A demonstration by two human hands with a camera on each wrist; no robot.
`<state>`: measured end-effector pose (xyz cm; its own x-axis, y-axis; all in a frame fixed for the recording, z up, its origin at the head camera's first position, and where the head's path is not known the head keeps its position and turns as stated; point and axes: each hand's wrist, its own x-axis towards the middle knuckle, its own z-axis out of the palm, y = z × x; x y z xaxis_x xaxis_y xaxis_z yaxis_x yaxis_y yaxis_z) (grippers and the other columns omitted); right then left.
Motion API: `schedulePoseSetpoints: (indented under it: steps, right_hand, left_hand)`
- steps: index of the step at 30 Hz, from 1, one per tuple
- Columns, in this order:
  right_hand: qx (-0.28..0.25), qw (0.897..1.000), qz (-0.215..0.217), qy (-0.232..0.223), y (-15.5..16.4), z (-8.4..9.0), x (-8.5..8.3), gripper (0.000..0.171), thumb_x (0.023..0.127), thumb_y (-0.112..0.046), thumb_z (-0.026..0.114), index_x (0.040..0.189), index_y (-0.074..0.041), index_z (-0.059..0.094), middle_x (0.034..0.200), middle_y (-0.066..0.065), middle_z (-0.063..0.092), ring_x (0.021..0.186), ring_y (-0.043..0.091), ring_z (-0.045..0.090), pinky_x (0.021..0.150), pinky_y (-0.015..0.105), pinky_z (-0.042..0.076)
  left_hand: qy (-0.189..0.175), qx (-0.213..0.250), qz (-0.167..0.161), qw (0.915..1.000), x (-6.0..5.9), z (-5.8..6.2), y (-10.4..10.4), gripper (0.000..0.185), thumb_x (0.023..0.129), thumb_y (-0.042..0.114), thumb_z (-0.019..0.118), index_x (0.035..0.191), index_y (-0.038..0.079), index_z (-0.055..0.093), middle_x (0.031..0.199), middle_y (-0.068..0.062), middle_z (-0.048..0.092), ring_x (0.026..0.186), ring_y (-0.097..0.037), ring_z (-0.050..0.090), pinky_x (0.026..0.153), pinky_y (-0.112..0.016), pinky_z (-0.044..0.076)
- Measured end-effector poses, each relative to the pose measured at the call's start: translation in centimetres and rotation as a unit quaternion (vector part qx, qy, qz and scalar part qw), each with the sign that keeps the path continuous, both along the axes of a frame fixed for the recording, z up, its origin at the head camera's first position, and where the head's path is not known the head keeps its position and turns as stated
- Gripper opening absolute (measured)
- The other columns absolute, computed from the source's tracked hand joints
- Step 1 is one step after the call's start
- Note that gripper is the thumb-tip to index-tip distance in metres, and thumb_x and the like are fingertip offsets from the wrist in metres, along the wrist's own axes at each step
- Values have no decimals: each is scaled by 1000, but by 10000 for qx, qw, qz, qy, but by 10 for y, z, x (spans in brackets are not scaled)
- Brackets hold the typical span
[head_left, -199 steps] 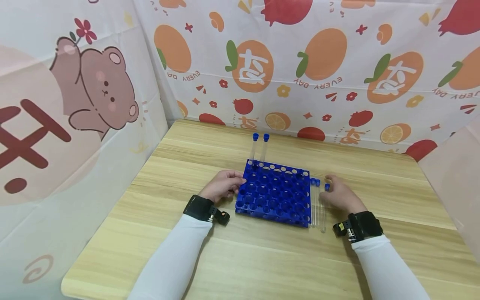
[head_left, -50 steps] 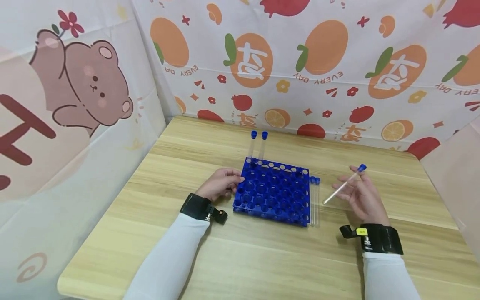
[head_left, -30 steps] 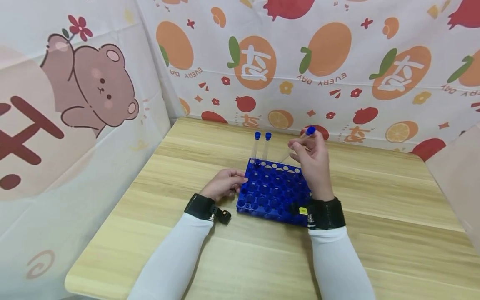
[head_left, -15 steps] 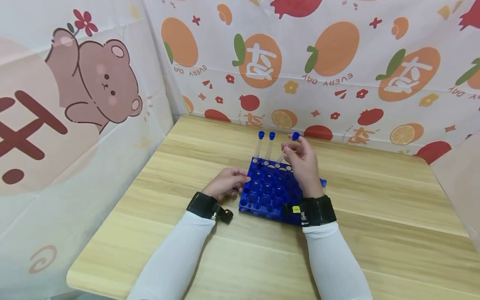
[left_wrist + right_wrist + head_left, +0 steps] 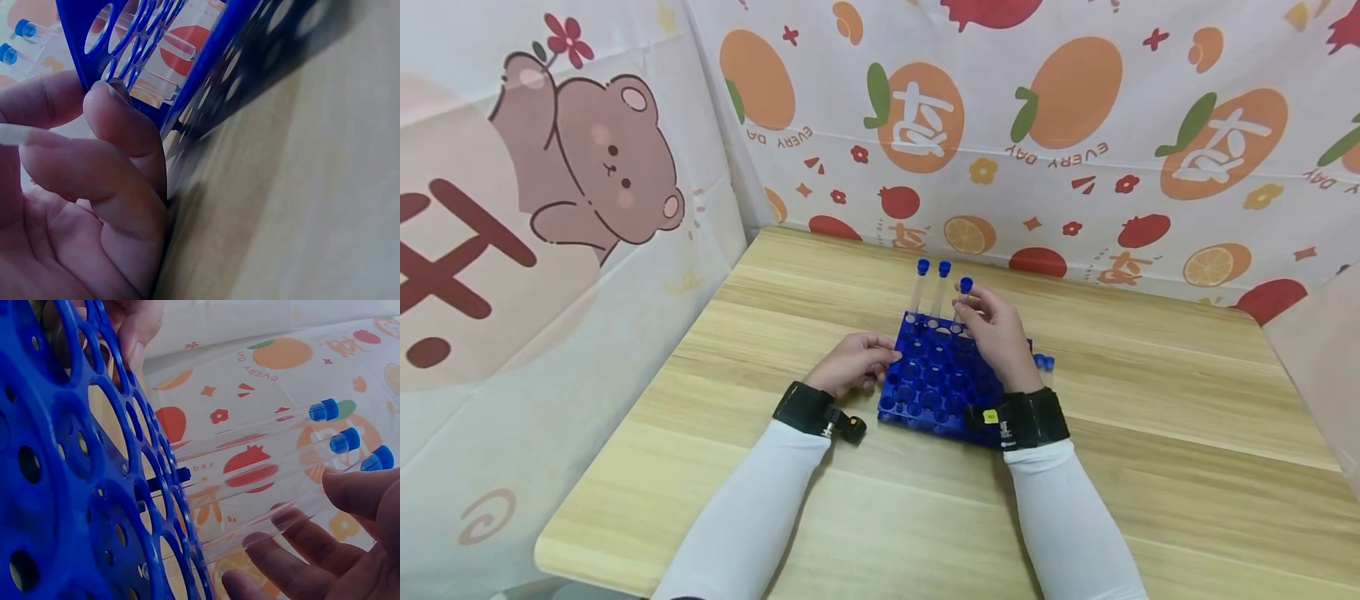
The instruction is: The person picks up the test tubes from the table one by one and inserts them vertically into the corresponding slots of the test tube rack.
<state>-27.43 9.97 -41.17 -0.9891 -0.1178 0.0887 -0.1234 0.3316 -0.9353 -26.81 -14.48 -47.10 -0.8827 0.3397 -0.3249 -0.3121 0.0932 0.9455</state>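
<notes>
A blue test tube rack [image 5: 917, 379] stands on the table. My left hand [image 5: 850, 365] grips its left edge; in the left wrist view the thumb and a finger [image 5: 59, 97] meet at the rack's corner. Two blue-capped glass test tubes [image 5: 919, 287] stand in the back row at its left end. Beside them a third test tube [image 5: 966, 287] stands nearly upright in a back-row hole, pinched by my right hand [image 5: 1000, 337]. The right wrist view shows the thumb [image 5: 359, 490] near its cap and fingertips along the glass. My right hand and wrist cover the rack's right part.
Two more capped test tubes [image 5: 1045, 363] lie against the rack's right side, mostly hidden by the right wrist. The wooden table [image 5: 1157, 400] ends at a patterned curtain [image 5: 1060, 200] behind and another on the left [image 5: 625, 333].
My right hand picked up a tube from the rack's right side, swung it over to the back row, then straightened and lowered it into a hole. The left hand kept its grip.
</notes>
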Motion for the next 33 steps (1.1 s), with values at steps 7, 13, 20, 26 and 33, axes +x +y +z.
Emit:
schedulePoseSetpoints:
  steps: [7,13,20,26,33]
  right_hand:
    - [-260,9993,-41,-267,3,-5,-3,35,101,-31,55,134,-20,57,129,15,62,116,31,61,91,50,55]
    - [-173,9991,-9,-391,4,-7,-3,35,101,-31,55,135,-21,56,127,10,62,114,28,62,90,47,55]
    - [-104,9993,-21,-365,5,-7,-2,36,101,-32,55,136,-21,56,126,10,61,115,28,62,91,46,55]
    - [-91,9992,-24,-394,5,-7,-4,37,101,-31,56,136,-21,56,127,10,60,114,28,62,91,46,55]
    - [-102,9988,-11,-488,5,-6,-7,39,99,-28,59,138,-22,55,126,10,61,112,31,62,92,45,55]
  left_hand:
    - [13,-6,-31,10000,0,0,0,28,94,12,63,118,-1,59,75,2,58,58,-10,52,45,-20,38]
    - [32,-3,-49,10000,1,-1,1,27,94,11,63,117,-1,59,74,1,58,58,-10,52,45,-20,38]
    - [41,-1,-39,10000,0,-3,1,25,94,12,63,116,0,59,75,2,58,58,-10,53,45,-19,38]
    - [12,58,-16,10000,-1,0,2,22,94,10,62,114,1,59,75,2,57,57,-9,52,44,-19,38]
    - [-3,74,-32,10000,-2,2,2,21,93,9,62,113,1,59,75,2,57,57,-9,52,44,-19,38]
